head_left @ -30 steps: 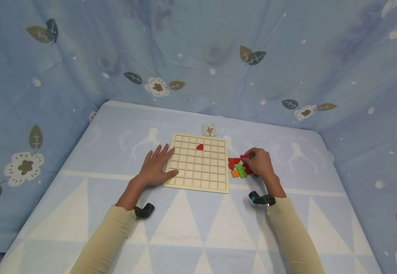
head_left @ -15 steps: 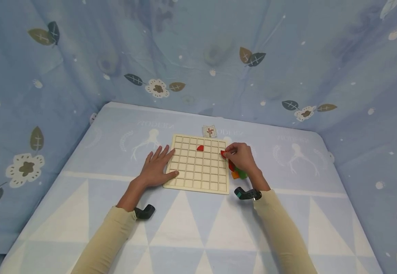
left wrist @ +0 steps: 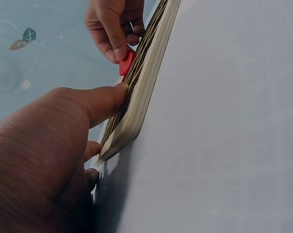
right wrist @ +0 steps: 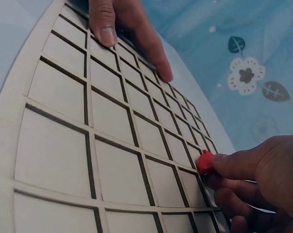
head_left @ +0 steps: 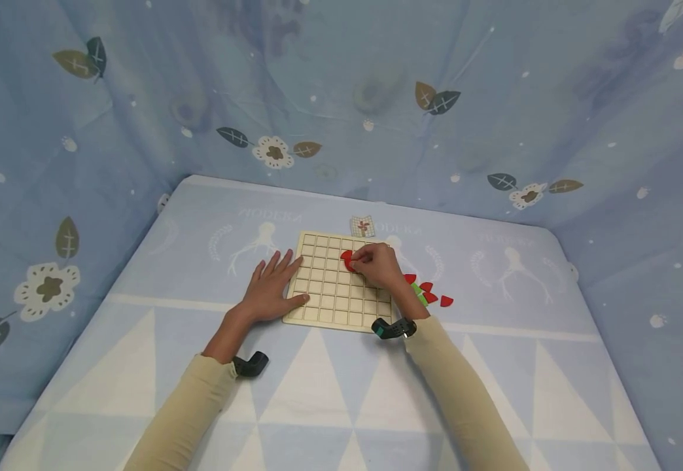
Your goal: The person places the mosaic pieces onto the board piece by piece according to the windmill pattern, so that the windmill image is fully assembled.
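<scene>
A cream wooden board (head_left: 328, 305) with a grid of square recesses lies on the table. My left hand (head_left: 267, 292) rests on its left edge with fingers spread, thumb on the grid. Over the upper middle of the board, my right hand (head_left: 380, 266) pinches a red quarter-circle tile (right wrist: 205, 163) between thumb and fingers. Another red tile (head_left: 346, 254) lies in a recess close beside it. In the left wrist view, the held red tile is at the grid surface; whether it sits inside a recess I cannot tell.
Right of the board lie loose tiles, several red (head_left: 447, 301) and some green (head_left: 422, 299), partly hidden by the right forearm. A small printed card (head_left: 363, 226) with a red pattern lies behind the board. Patterned cloth (head_left: 465, 131) hangs around the table.
My right hand has taken a red tile from the loose tiles and carried it left onto the board, beside the red tile there. The left hand has stayed in place.
</scene>
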Action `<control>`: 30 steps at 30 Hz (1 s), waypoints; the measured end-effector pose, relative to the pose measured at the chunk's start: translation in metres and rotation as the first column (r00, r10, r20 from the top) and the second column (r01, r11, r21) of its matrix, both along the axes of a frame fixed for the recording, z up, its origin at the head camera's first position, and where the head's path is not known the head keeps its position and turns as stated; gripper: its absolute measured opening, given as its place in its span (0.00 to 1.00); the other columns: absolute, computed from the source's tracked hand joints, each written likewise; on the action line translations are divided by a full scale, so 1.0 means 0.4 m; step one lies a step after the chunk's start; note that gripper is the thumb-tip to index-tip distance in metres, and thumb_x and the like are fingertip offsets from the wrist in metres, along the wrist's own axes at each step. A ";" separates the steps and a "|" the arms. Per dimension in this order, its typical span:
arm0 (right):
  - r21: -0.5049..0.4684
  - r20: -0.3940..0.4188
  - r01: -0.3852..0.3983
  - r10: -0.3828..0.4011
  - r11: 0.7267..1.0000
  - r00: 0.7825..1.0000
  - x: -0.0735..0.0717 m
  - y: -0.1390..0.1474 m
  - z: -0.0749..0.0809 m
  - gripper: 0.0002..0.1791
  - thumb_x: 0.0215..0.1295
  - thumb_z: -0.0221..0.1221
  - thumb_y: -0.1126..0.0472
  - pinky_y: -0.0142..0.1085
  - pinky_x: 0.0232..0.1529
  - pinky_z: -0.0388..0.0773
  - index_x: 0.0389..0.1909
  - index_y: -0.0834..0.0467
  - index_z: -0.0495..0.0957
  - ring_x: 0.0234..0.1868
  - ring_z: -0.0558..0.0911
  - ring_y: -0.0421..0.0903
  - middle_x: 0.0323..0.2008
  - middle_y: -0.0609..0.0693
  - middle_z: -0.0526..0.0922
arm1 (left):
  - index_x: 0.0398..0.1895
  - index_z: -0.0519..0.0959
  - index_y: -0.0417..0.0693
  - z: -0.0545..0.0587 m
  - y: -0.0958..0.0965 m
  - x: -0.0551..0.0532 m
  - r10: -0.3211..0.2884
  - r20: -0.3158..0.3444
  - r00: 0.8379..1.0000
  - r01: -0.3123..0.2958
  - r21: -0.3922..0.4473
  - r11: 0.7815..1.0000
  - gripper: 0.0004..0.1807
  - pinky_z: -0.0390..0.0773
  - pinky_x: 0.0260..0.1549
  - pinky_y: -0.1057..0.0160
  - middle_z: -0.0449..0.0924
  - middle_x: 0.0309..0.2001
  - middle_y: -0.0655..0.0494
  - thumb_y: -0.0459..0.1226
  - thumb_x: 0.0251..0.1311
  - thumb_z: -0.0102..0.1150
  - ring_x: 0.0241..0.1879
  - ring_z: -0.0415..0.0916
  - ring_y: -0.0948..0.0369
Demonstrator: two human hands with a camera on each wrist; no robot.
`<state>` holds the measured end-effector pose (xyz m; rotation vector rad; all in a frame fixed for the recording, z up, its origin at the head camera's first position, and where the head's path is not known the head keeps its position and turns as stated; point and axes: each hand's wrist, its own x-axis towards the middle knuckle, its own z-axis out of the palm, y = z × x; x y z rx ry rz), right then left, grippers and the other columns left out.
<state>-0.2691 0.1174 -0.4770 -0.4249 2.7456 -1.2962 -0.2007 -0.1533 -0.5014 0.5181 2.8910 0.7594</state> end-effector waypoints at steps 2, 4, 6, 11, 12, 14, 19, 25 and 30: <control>0.002 -0.009 -0.013 0.013 1.000 1.000 -0.002 -0.003 -0.003 0.02 0.62 0.66 0.65 0.38 0.34 0.80 0.34 0.61 0.86 0.32 0.84 0.45 0.30 0.51 0.86 | 0.79 0.51 0.47 0.001 0.000 0.000 -0.002 -0.003 1.000 0.002 -0.003 1.000 0.47 0.32 0.69 0.42 0.40 0.78 0.46 0.58 0.63 0.56 0.76 0.31 0.47; 0.011 -0.019 -0.027 0.027 1.000 0.999 -0.004 -0.005 -0.004 0.03 0.63 0.66 0.65 0.39 0.34 0.80 0.34 0.61 0.86 0.32 0.84 0.45 0.30 0.51 0.85 | 0.79 0.51 0.47 0.001 -0.001 0.000 -0.004 -0.004 1.000 0.004 -0.004 1.000 0.47 0.32 0.69 0.42 0.40 0.78 0.46 0.58 0.63 0.55 0.76 0.31 0.47; 0.025 -0.025 -0.033 0.033 0.999 0.999 -0.005 -0.006 -0.005 0.03 0.63 0.66 0.64 0.39 0.33 0.80 0.34 0.61 0.86 0.32 0.83 0.45 0.30 0.51 0.85 | 0.79 0.51 0.47 0.002 -0.001 0.000 -0.006 -0.008 1.000 0.006 -0.002 1.000 0.47 0.32 0.69 0.41 0.41 0.78 0.45 0.58 0.63 0.55 0.76 0.31 0.47; 0.069 -0.033 -0.019 0.022 0.997 0.999 -0.006 -0.008 -0.011 0.04 0.64 0.66 0.63 0.38 0.33 0.78 0.34 0.60 0.86 0.31 0.82 0.45 0.29 0.50 0.84 | 0.79 0.51 0.47 0.000 0.000 -0.002 -0.006 -0.007 1.000 0.006 -0.004 1.000 0.47 0.32 0.69 0.42 0.41 0.78 0.45 0.58 0.63 0.55 0.76 0.31 0.47; 0.073 -0.034 -0.017 0.020 0.997 0.999 -0.006 -0.008 -0.012 0.04 0.64 0.65 0.63 0.38 0.33 0.78 0.34 0.60 0.86 0.31 0.82 0.45 0.29 0.50 0.84 | 0.79 0.51 0.47 -0.001 0.000 -0.003 -0.005 -0.004 1.000 0.005 -0.003 1.000 0.47 0.32 0.69 0.42 0.40 0.78 0.45 0.58 0.63 0.55 0.76 0.31 0.47; 0.076 -0.036 -0.015 0.018 0.997 0.999 -0.004 -0.010 -0.012 0.04 0.64 0.65 0.63 0.38 0.33 0.78 0.33 0.60 0.86 0.30 0.81 0.45 0.28 0.50 0.84 | 0.78 0.51 0.47 -0.002 0.000 -0.003 -0.002 -0.002 1.000 0.002 -0.004 1.000 0.47 0.32 0.69 0.42 0.40 0.78 0.45 0.58 0.63 0.55 0.76 0.31 0.47; 0.097 -0.067 -0.032 0.039 0.995 0.997 0.001 -0.018 -0.012 0.05 0.65 0.65 0.63 0.39 0.34 0.78 0.32 0.60 0.86 0.30 0.82 0.45 0.27 0.50 0.84 | 0.78 0.51 0.47 -0.001 0.000 -0.003 -0.001 -0.007 1.000 0.001 -0.002 1.000 0.47 0.32 0.69 0.41 0.41 0.78 0.45 0.58 0.62 0.56 0.76 0.31 0.47; 0.111 -0.123 -0.031 0.045 0.993 0.991 0.012 -0.022 -0.023 0.05 0.63 0.66 0.61 0.38 0.31 0.77 0.32 0.58 0.85 0.28 0.80 0.43 0.27 0.47 0.83 | 0.78 0.51 0.46 -0.001 0.000 0.000 -0.010 -0.012 1.000 0.010 0.005 1.000 0.47 0.33 0.68 0.40 0.41 0.78 0.44 0.58 0.62 0.56 0.76 0.32 0.46; 0.131 -0.177 -0.046 0.069 0.990 0.982 0.015 -0.023 -0.035 0.06 0.62 0.68 0.59 0.36 0.29 0.75 0.30 0.57 0.85 0.25 0.78 0.41 0.24 0.45 0.82 | 0.78 0.53 0.45 -0.005 0.000 0.001 -0.007 -0.032 0.999 0.007 0.015 1.000 0.47 0.34 0.68 0.39 0.42 0.78 0.43 0.57 0.62 0.57 0.76 0.33 0.45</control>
